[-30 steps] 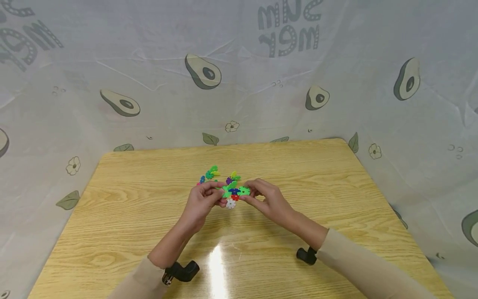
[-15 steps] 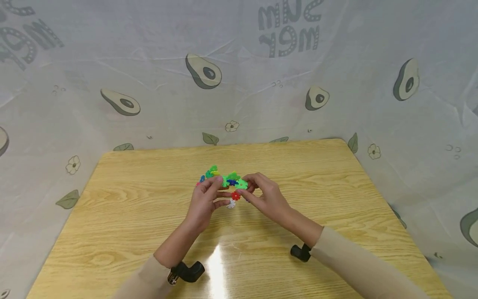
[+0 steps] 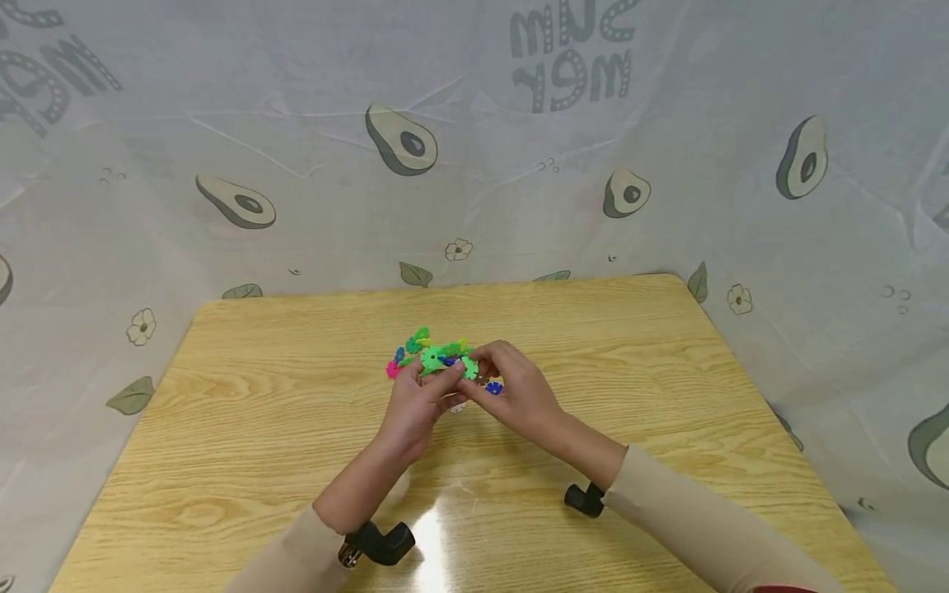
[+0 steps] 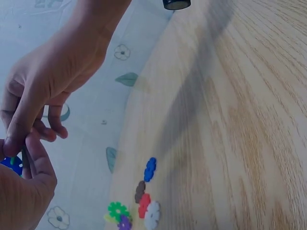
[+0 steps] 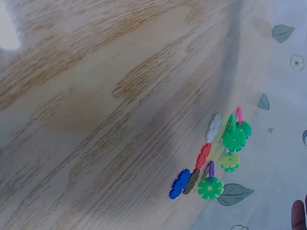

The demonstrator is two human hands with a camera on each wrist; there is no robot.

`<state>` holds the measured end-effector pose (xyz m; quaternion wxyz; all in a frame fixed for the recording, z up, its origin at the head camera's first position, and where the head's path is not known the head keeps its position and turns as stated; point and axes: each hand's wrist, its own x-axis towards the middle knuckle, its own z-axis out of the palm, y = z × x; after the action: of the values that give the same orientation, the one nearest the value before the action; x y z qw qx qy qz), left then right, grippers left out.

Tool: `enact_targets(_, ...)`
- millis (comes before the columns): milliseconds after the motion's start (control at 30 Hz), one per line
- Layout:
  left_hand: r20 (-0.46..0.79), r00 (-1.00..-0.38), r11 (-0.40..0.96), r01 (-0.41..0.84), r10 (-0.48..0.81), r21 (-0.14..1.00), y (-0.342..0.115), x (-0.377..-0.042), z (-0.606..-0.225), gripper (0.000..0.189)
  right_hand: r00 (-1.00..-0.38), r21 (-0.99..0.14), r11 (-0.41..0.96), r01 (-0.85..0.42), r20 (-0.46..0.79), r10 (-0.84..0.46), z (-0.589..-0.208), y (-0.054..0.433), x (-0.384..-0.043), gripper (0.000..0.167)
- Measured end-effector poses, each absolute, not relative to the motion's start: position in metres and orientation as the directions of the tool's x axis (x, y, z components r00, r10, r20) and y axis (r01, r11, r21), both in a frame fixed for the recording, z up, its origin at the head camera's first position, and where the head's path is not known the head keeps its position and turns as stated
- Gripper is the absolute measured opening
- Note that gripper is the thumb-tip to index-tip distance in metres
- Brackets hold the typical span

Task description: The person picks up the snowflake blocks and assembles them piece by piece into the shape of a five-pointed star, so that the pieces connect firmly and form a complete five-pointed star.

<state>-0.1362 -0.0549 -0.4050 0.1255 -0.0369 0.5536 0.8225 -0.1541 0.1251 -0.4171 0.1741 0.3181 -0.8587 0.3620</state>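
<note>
Both hands meet over the middle of the table, working on joined plastic snowflake discs: a green disc, a dark blue disc and a lighter green disc. My left hand pinches this cluster from the left, its thumb by the lighter green disc. From the other side, my right hand pinches the lighter green disc between thumb and fingers. In the left wrist view the right hand comes down from above to the left hand, with a bit of blue disc between them.
On the table lie a white disc, a red disc, a brown disc and a blue disc in a row. Beside them are a green disc, a purple disc and more joined green pieces. A printed curtain hangs behind.
The held cluster has moved slightly up and left, and the hands have come closer together. The left thumb now reaches the lighter green disc; the red disc is now hidden.
</note>
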Motion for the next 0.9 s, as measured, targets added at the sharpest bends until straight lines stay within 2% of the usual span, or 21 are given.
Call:
enact_targets(200,-0.195,-0.965,-0.36,-0.246,0.173,0.9,-0.057,-0.139,-0.406,0.034,-0.744,-0.524,0.531,-0.666,0.517,-0.423,-0.417,0.124,-0.155,0.036)
enact_targets(267,-0.196,-0.965,-0.357,-0.246,0.172,0.901,-0.058,-0.14,-0.406,0.041,-0.746,-0.527,0.53,-0.664,0.511,-0.427,-0.416,0.124,-0.155,0.037)
enact_targets(300,-0.196,-0.965,-0.354,-0.247,0.172,0.902,-0.059,-0.14,-0.407,0.05,-0.747,-0.529,0.529,-0.663,0.507,-0.43,-0.416,0.124,-0.155,0.038)
enact_targets(400,-0.192,-0.966,-0.341,-0.242,0.174,0.908,-0.062,-0.141,-0.407,0.058,-0.756,-0.542,0.529,-0.654,0.496,-0.427,-0.415,0.128,-0.156,0.041)
enact_targets(467,-0.188,-0.968,-0.339,-0.236,0.168,0.911,-0.065,-0.142,-0.407,0.052,-0.773,-0.569,0.523,-0.635,0.483,-0.412,-0.416,0.133,-0.159,0.041)
enact_targets(533,-0.18,-0.97,-0.344,-0.226,0.161,0.911,-0.069,-0.144,-0.408,0.036,-0.8,-0.607,0.52,-0.6,0.457,-0.39,-0.418,0.138,-0.165,0.039)
enact_targets(633,-0.18,-0.972,-0.364,-0.224,0.153,0.904,-0.075,-0.146,-0.409,0.031,-0.86,-0.682,0.527,-0.507,0.36,-0.362,-0.424,0.144,-0.178,0.033)
enact_targets(733,-0.186,-0.97,-0.372,-0.232,0.156,0.899,-0.08,-0.147,-0.41,0.039,-0.91,-0.729,0.565,-0.386,0.203,-0.36,-0.435,0.145,-0.191,0.035)
enact_targets(800,-0.189,-0.969,-0.368,-0.237,0.162,0.899,-0.083,-0.147,-0.411,0.045,-0.925,-0.747,0.592,-0.304,0.082,-0.371,-0.442,0.142,-0.198,0.041)
enact_targets(900,-0.19,-0.967,-0.349,-0.239,0.17,0.906,-0.085,-0.147,-0.413,0.047,-0.915,-0.723,0.642,-0.256,-0.033,-0.402,-0.454,0.136,-0.208,0.049)
